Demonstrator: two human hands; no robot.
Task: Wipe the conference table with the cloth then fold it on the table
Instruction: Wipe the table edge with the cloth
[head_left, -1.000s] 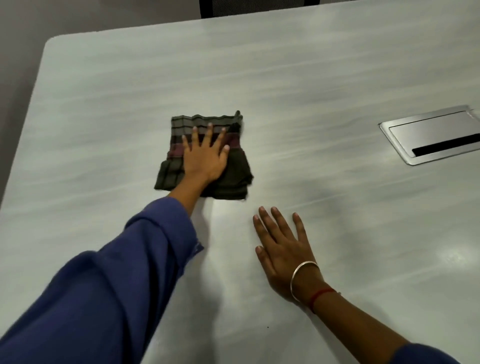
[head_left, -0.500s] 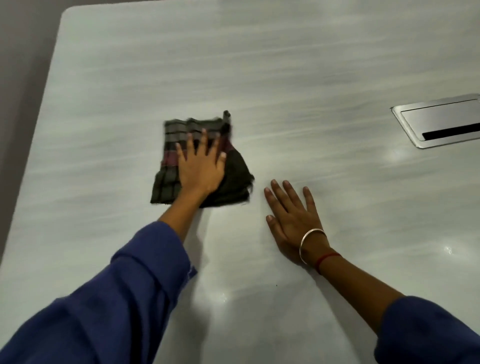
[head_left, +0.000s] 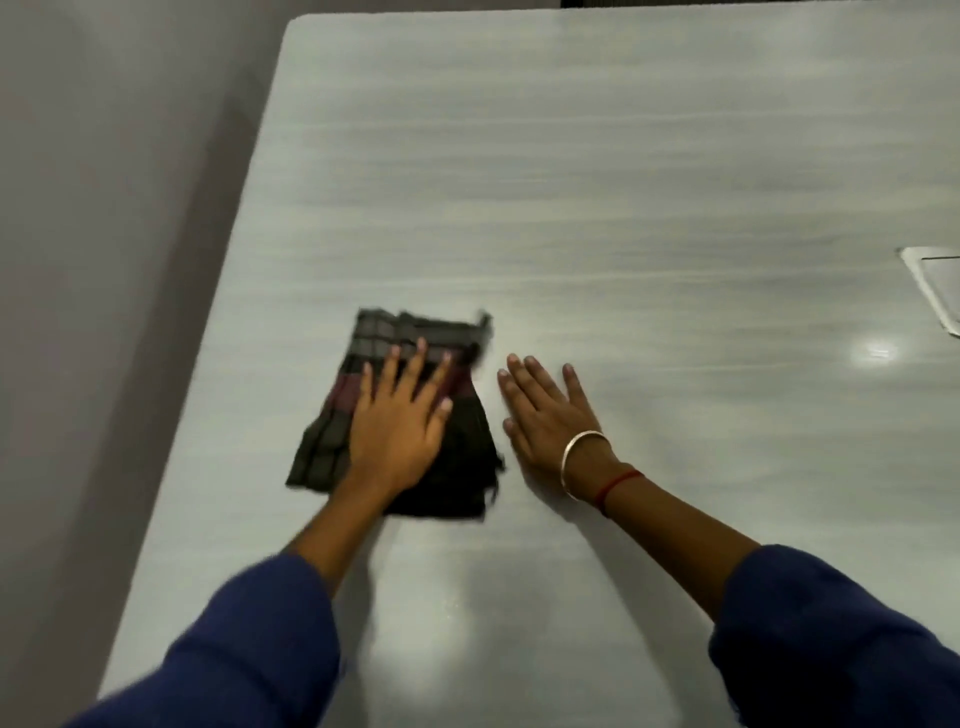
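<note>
Both hands lie flat, fingers spread, gripping nothing; the left hand (head_left: 397, 431) presses on the dark plaid, folded fabric cloth (head_left: 400, 415), the right hand (head_left: 550, 421) rests just beside it on the pale grey, wood-grain conference table (head_left: 623, 208); wiping seems under way; next, slide the cloth under that palm, keeping pressure even.
</note>
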